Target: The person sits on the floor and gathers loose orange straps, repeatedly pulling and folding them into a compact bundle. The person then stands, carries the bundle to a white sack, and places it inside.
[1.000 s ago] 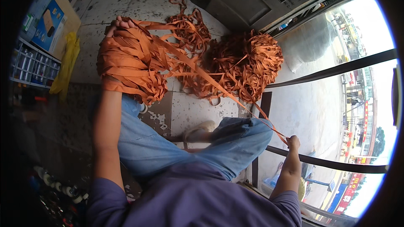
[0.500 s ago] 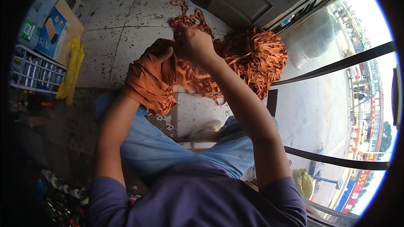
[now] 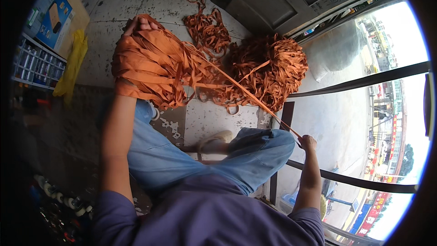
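We note the left hand [image 3: 141, 23] half curled at the top of a thick bundle of flat orange fabric strips [image 3: 148, 64] looped around the left forearm; whether it grips, we cannot tell. The right hand [image 3: 308, 142], closed, holds a narrow taut orange strip [image 3: 255, 100] low on the right. A loose orange heap of strips [image 3: 277, 68] lies beyond. We judge the step as drawing out a length; the next move calls for even tension.
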`<state>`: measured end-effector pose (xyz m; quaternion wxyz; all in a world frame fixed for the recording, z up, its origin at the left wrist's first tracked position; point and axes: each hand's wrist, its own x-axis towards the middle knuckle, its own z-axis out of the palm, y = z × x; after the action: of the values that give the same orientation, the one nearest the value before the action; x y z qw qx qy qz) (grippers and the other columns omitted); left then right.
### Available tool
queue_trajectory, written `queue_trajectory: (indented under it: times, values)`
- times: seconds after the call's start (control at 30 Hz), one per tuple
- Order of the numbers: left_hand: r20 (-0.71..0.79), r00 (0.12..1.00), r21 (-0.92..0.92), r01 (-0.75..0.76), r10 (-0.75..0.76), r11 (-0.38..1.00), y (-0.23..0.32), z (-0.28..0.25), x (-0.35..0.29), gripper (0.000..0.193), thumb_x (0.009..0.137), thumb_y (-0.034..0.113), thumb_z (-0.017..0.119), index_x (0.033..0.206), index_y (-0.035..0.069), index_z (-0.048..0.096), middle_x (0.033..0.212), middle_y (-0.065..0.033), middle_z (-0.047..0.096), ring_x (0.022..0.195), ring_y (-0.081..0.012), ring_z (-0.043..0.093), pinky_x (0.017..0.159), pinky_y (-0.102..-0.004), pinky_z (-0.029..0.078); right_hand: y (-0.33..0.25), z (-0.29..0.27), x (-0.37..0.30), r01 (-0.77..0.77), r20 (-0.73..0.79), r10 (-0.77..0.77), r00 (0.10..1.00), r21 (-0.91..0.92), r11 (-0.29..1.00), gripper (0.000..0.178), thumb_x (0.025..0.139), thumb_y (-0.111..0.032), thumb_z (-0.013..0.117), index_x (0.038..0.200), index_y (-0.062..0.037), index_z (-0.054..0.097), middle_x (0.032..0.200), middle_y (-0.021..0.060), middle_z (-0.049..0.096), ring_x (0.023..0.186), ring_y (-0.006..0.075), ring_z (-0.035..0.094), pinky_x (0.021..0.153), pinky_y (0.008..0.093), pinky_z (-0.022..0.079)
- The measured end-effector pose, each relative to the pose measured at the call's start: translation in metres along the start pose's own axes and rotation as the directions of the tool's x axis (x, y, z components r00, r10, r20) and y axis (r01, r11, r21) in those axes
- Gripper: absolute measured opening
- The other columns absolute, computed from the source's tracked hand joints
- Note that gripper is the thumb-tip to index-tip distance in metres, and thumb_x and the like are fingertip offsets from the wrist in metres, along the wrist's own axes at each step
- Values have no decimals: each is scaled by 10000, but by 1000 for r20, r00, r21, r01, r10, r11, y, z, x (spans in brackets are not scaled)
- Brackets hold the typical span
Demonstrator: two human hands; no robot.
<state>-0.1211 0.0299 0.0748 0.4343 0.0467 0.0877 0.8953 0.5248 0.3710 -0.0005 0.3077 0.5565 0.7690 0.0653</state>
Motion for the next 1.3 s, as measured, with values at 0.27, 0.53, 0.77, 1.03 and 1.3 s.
queue_trajectory:
  times: [0.27,0.53,0.77,1.03,1.3]
  values:
    - [-32,999,127,16,-13,992,0,-12,8,158,907,197,570,991,66,597,751,-29,585,743,-160,566,785,-311,476,-57,-24,16,186,-347,34,937,581,792,256,782,-325,694,793,-95,584,589,87,594,571,222,593,544,360,444]
    - [246,896,226,317,-369,921,-42,-1,-5,536,840,21,505,1355,70,366,1258,-127,506,1144,-261,508,1002,-356,398,-350,-261,-104,845,-516,-814,265,532,-62,128,827,-112,628,924,-35,599,766,62,630,706,155,611,636,287,481]
    - [-53,799,515,536,-600,669,-61,6,-12,219,837,79,476,1034,15,548,664,-48,530,510,-120,411,638,-298,416,-402,-317,-91,915,-673,-690,267,402,-38,209,791,-111,684,942,-32,563,758,45,625,675,120,586,625,267,469]
    - [247,871,155,398,-426,904,-40,-20,9,70,897,92,473,934,50,515,600,26,485,485,-85,426,632,-244,393,-192,-142,-10,599,-475,-396,786,426,678,342,732,-362,717,717,-43,594,552,88,537,499,214,523,507,344,418]
    - [44,984,-90,-168,172,982,17,-16,9,344,900,35,466,1232,-54,448,683,-23,524,652,-103,508,780,-258,436,78,42,-63,-418,-70,442,894,219,882,376,718,-457,652,840,-106,711,855,135,675,833,302,650,729,409,509]
